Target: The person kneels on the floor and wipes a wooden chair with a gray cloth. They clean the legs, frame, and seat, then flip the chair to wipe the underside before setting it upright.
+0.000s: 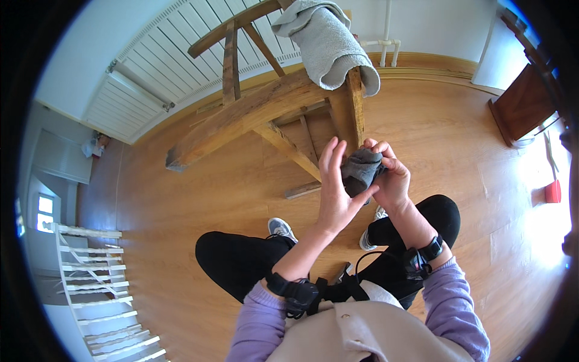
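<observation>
Both of my hands are around a small dark grey bundle of folded cloth (362,168), which looks like rolled socks. My left hand (332,185) cups its left side, fingers stretched upward and thumb along the bottom edge. On the other side, my right hand (392,176) pinches the cloth near its top with bent fingers. The bundle is held in the air above my feet, in front of a wooden trestle-like stand (253,113). A light grey towel (332,50) hangs over the stand's upper end.
White radiators (169,45) line the wall behind the stand. A white railing (97,276) runs along the left. On the right are a dark wooden cabinet (524,106) and a red container (552,191). Wood flooring (181,194) surrounds the stand's legs.
</observation>
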A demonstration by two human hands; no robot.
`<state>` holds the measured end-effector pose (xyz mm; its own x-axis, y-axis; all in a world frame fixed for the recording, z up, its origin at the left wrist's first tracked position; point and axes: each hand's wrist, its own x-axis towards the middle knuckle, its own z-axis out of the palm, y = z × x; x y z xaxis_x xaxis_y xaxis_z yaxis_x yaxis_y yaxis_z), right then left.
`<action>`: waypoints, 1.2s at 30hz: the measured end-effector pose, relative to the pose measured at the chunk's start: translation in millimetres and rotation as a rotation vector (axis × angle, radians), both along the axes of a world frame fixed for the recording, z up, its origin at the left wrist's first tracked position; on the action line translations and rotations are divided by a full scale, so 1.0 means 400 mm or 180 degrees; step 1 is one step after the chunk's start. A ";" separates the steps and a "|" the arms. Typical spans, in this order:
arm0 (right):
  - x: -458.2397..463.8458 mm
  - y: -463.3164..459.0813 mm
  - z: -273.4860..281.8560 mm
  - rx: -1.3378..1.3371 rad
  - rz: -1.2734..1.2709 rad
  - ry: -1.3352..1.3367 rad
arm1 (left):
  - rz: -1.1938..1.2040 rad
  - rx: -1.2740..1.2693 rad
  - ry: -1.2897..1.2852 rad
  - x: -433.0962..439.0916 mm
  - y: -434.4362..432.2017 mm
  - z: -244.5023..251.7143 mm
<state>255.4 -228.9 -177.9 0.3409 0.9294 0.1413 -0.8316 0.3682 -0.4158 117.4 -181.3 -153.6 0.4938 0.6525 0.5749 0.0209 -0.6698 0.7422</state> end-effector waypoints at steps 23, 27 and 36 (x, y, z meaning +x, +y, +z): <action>0.121 -0.048 0.014 -0.0977 -0.1446 0.0823 | 0.1660 0.2192 0.0251 0.200 0.143 -0.204; 0.134 -0.049 0.008 -0.0975 -0.1379 0.0948 | 0.0903 0.2010 0.0958 0.163 0.131 -0.309; 0.143 -0.059 0.008 -0.0891 -0.1459 0.0962 | 0.0529 0.1506 0.1115 0.143 0.056 -0.313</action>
<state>312.4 -252.3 -174.8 0.7014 0.6667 -0.2521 -0.7107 0.6270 -0.3190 174.4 -159.0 -278.8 0.6194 0.4506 0.6429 0.3425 -0.8919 0.2952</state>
